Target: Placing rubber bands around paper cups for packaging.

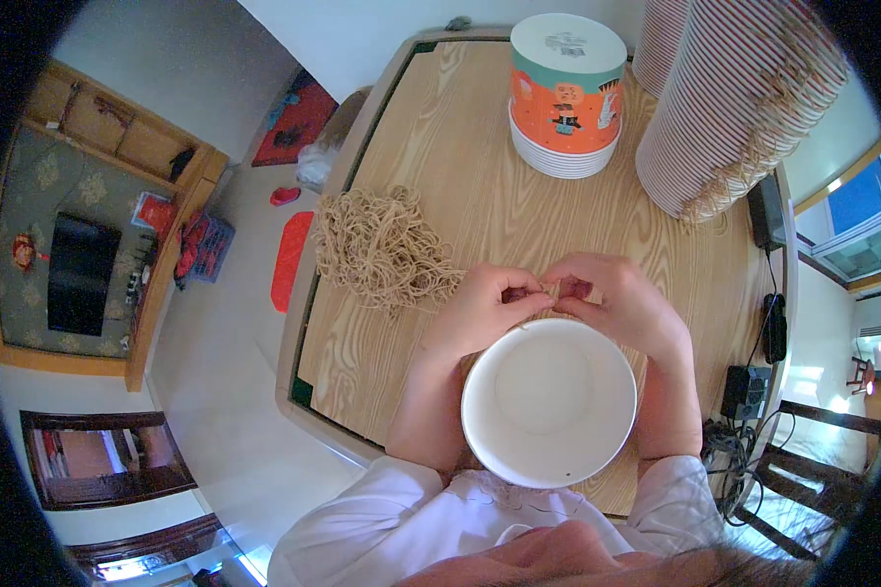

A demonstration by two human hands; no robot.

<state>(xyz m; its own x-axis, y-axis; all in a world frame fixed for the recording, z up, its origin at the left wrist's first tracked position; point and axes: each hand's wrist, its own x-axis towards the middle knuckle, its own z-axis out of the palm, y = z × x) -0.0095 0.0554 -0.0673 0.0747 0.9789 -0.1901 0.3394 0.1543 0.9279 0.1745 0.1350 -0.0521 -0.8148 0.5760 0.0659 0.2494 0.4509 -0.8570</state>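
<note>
A white paper bucket (499, 411) stands close to my body, its round mouth facing me. My left hand (494, 301) and my right hand (612, 295) meet just beyond its far rim. Fingertips of both hands are pinched together there, almost touching. Whatever lies between them is too small to make out. To the left of my left hand is a loose, tangled heap of tan twine (387, 249). The outer wall of the bucket on the far side is hidden by its rim and my hands.
Upturned buckets with an orange and green print (568, 108) stand at the far side of the wood-grain table (450, 147). Tall nested buckets (719, 127) with twine along one side lean at the far right. Black adapters (746, 391) and cables lie along the right edge.
</note>
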